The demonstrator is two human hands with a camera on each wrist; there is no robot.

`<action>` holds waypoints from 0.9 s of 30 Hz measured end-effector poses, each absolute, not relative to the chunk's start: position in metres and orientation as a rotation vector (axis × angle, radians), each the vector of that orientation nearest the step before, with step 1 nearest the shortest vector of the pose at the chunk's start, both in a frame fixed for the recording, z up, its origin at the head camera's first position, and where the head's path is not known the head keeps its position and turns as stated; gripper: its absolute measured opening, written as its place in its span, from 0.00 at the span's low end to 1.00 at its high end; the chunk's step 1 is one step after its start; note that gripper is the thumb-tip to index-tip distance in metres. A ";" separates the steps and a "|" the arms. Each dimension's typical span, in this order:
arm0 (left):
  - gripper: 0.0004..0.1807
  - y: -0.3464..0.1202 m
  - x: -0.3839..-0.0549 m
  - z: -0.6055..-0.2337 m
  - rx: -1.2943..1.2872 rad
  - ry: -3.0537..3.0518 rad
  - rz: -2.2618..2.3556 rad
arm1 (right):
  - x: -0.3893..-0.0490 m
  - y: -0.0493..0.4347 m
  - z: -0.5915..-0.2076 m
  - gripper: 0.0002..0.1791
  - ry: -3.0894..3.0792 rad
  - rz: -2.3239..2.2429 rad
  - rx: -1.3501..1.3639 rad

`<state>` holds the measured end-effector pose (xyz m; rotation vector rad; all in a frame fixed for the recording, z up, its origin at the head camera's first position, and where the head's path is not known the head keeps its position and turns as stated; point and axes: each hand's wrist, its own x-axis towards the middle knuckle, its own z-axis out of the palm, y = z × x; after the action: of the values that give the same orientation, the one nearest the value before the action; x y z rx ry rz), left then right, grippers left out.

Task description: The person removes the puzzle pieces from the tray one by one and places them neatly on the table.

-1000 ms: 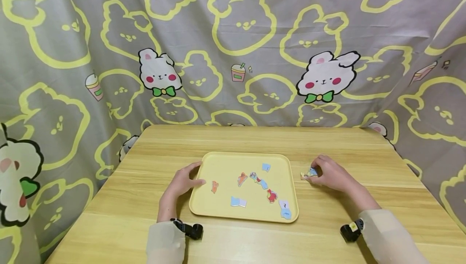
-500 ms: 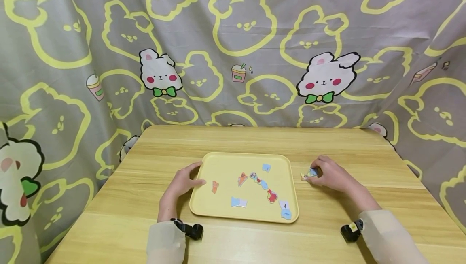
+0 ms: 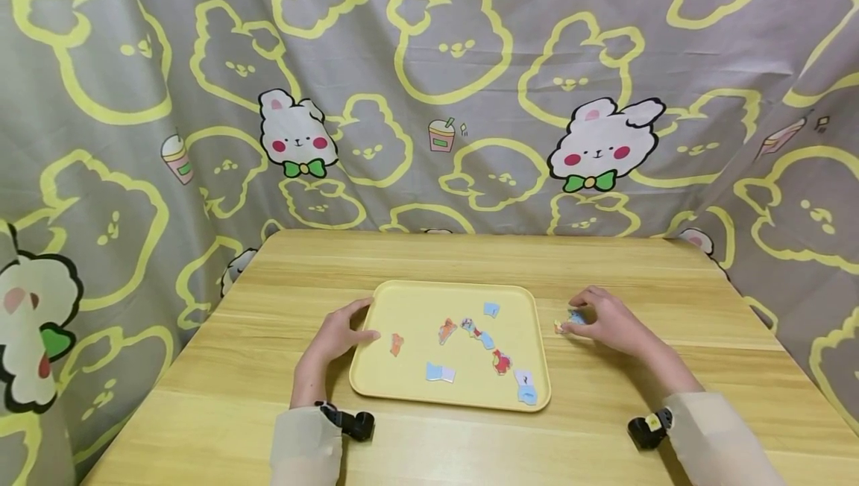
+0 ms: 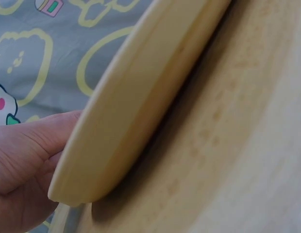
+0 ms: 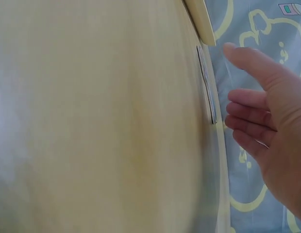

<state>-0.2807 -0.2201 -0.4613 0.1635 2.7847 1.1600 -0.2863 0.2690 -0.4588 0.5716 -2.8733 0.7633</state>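
Note:
My left hand (image 3: 338,330) grips the left rim of a pale yellow tray (image 3: 409,389), its thumb over the edge. In the left wrist view the tray wall (image 4: 116,111) hides part of that hand (image 4: 24,165). To the right of the tray, my right hand (image 3: 607,322) hovers over joined puzzle pieces (image 3: 576,317) in blue, yellow and red, partly covering them in the head view. In the right wrist view those pieces (image 5: 207,87) lie flat on the table, seen edge-on, and the hand (image 5: 281,116) stands off them with thumb apart and fingers loosely bent.
On the tray lie several puzzle pieces: two orange ones (image 3: 446,331), a red one (image 3: 501,362), a blue one (image 3: 491,310), a blue and lilac pair (image 3: 439,372) and a joined strip (image 3: 478,332). Behind the wooden table (image 3: 322,262) hangs a patterned curtain (image 3: 376,61).
My right thumb and fingers have shifted slightly over the pieces at the right, showing more red there. The left hand and the tray stay in place.

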 end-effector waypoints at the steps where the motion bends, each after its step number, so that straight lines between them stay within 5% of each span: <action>1: 0.40 -0.220 -0.280 -0.461 0.161 2.783 1.161 | -0.286 0.269 -0.459 0.28 -2.865 0.776 0.573; 27: 0.40 -0.220 -0.280 -0.460 0.152 2.789 1.162 | -0.267 0.224 -0.458 0.27 -2.760 0.927 0.792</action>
<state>-0.2798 -0.2199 -0.4604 0.1524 2.7890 1.1621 -0.2675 0.2240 -0.4585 0.7916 -2.7605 0.9274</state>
